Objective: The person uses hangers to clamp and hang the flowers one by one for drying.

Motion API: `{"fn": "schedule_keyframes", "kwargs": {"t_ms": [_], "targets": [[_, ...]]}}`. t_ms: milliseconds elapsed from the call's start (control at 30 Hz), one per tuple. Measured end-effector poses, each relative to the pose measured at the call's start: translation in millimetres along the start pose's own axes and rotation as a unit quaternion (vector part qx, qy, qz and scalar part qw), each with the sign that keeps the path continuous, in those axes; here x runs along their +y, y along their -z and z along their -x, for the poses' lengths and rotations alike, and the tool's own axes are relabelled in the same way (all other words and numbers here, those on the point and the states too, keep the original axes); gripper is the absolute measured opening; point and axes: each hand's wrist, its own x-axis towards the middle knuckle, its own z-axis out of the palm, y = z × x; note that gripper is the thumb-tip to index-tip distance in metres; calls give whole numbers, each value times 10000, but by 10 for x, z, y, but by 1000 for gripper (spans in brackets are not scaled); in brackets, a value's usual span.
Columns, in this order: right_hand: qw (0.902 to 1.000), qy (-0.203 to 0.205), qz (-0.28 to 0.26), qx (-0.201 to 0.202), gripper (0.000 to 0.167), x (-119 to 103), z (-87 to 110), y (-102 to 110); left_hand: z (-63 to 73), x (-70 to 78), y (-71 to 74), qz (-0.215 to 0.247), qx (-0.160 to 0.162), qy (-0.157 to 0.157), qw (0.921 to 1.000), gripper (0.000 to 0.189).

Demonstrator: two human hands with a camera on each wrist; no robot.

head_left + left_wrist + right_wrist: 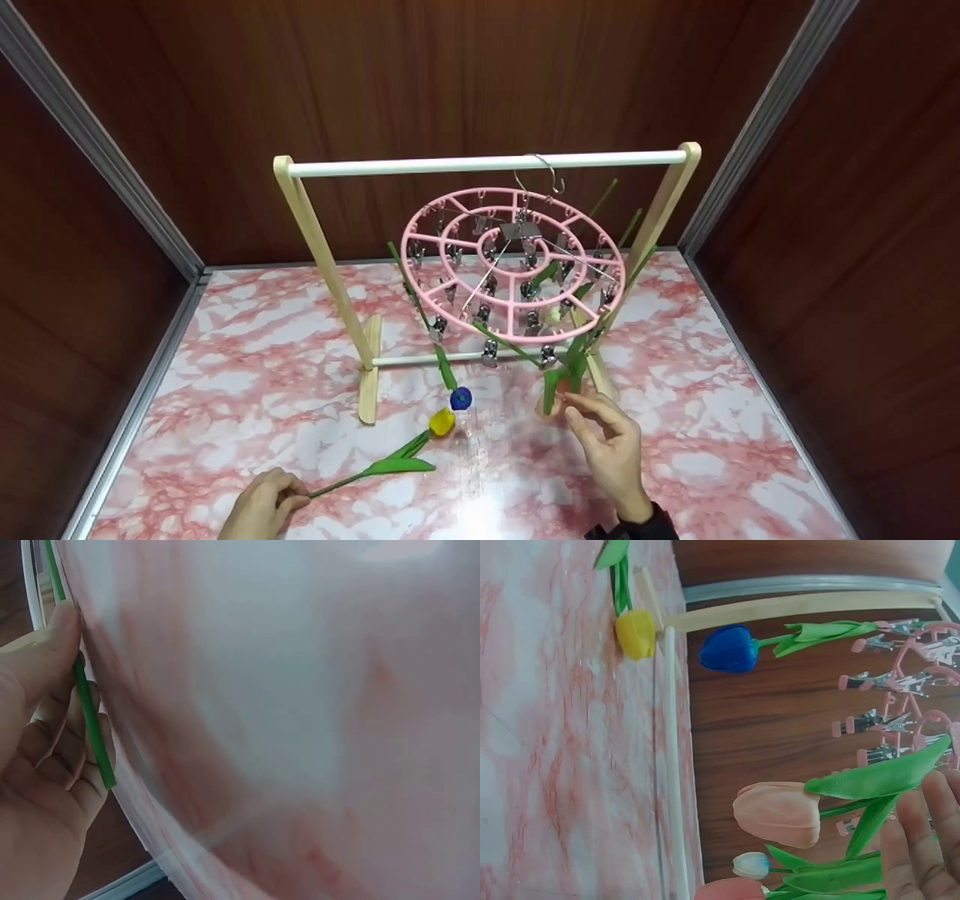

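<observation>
My left hand point(262, 504) pinches the stem end of a yellow tulip point(442, 422), low over the table. Its green stem point(91, 724) crosses the fingers in the left wrist view. My right hand point(613, 450) is beside the hanging tulips at the rack's right, fingers fairly straight; whether they touch a leaf is unclear. A peach tulip point(776, 814), a small white tulip point(751, 865) and a pinkish one point(731, 890) hang head down near it. From the front left of a round pink clip hanger point(512, 339) hangs a blue tulip point(461, 398).
The hanger hooks onto the white bar point(450, 164) of a wooden rack point(322, 262). Many metal clips point(490, 352) dangle below its rings. The rack stands on a pink and white marbled table point(247, 390), with brown wood-look walls point(375, 82) around it.
</observation>
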Motion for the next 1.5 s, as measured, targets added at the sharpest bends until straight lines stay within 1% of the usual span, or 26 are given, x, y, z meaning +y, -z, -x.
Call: {"fn": "schedule_keyframes", "kwargs": {"t_ms": [133,233,300,400,500,600,667,733,867,933,1033,1100,1267,1333,1400,1433,1500], "targets": [[9998,-38,2,-200,23,-21,7,-9,10,119,12,-291,197,-151,9993,14],[9994,-65,152,-308,22,-43,8,-22,8,237,30,-441,334,-400,9977,15],[9989,-54,270,-379,21,-59,11,-33,9,321,41,-500,439,-667,9956,15],[9981,35,301,-530,24,-83,14,-54,17,440,56,-550,566,-1150,9902,13],[9971,113,296,-699,26,-113,15,-79,18,547,68,-668,689,-1642,9817,11],[9959,38,369,-830,25,-159,17,-115,19,656,79,-779,792,-2040,9726,11],[9947,34,476,-908,22,-186,18,-151,16,733,82,-822,922,-2311,9651,11],[9934,90,571,-992,22,-213,21,-198,15,813,85,-802,1091,-2617,9556,11],[9883,644,715,-1183,26,-237,22,-319,13,967,109,-959,1353,-3123,9354,10],[9854,801,772,-1292,26,-254,21,-382,16,1049,132,-1113,1401,-3252,9286,9],[9828,745,854,-1460,23,-292,24,-472,20,1172,170,-1321,1498,-3438,9175,9],[9806,632,916,-1614,20,-318,28,-532,22,1254,190,-1482,1634,-3583,9072,11],[9687,778,1303,-1962,18,-362,20,-686,7,1459,215,-1832,2012,-3926,8786,17],[9644,838,1433,-2060,18,-378,16,-739,-2,1537,226,-1931,2128,-4021,8693,20],[9607,819,1548,-2151,17,-395,17,-782,-6,1610,241,-2001,2235,-4098,8615,22],[9584,820,1633,-2195,17,-402,16,-800,-8,1645,248,-2050,2320,-4142,8559,23],[9541,792,1752,-2298,17,-414,14,-830,-3,1710,267,-2144,2437,-4202,8474,25]]}}
